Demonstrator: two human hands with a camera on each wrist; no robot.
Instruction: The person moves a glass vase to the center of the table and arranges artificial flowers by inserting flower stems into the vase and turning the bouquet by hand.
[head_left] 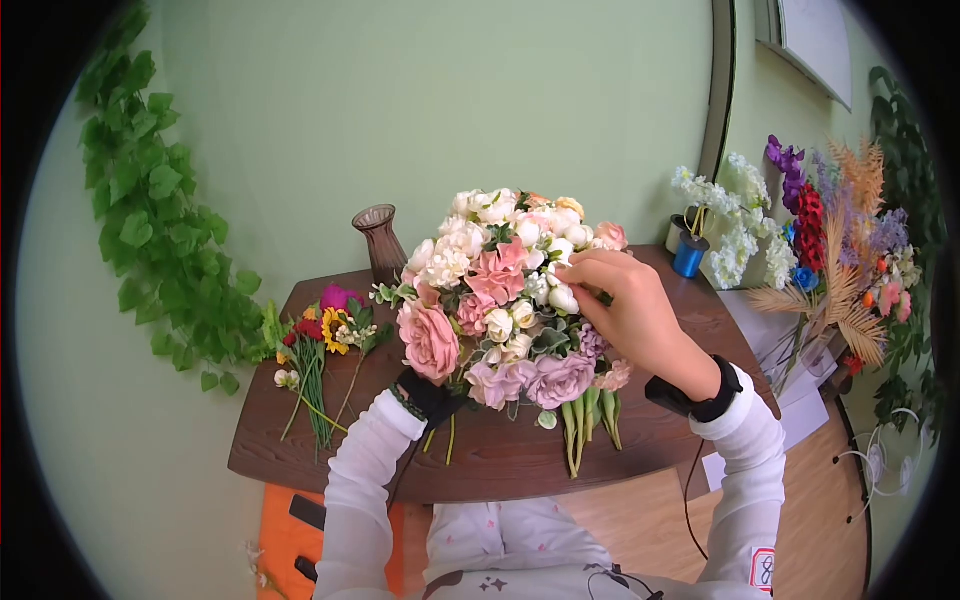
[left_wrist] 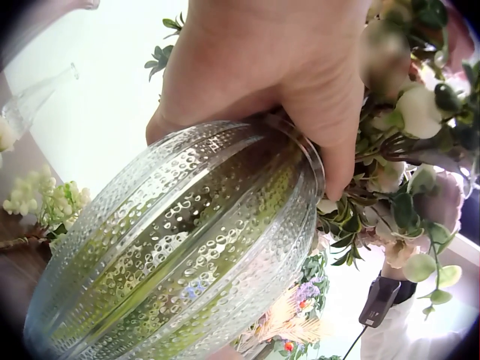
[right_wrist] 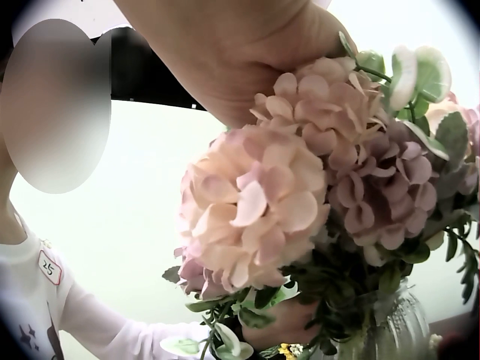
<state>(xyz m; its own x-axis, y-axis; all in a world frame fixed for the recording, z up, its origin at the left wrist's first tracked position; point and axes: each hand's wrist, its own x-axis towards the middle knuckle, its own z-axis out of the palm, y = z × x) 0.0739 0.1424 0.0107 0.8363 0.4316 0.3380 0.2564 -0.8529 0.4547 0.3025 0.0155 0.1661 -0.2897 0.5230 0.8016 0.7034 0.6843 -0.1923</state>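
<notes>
A full bouquet (head_left: 505,300) of pink, white and lilac artificial flowers stands in a ribbed, dimpled clear glass vase (left_wrist: 172,247). My left hand (left_wrist: 262,67) grips the vase near its rim, thumb on one side and fingers on the other; in the head view the flowers cover this hand. Green stems show through the glass. My right hand (head_left: 640,305) reaches into the bouquet's right side, thumb and bent forefinger pinching at a white flower (head_left: 563,299). In the right wrist view, pale pink hydrangea heads (right_wrist: 251,206) hide those fingertips.
Loose flowers (head_left: 325,335) with green stems lie at the table's left. A brownish glass vase (head_left: 379,245) stands behind the bouquet. At right are a blue container (head_left: 690,255), white blossoms (head_left: 740,215) and a mixed colourful bunch (head_left: 840,240). Ivy (head_left: 150,210) hangs on the left wall.
</notes>
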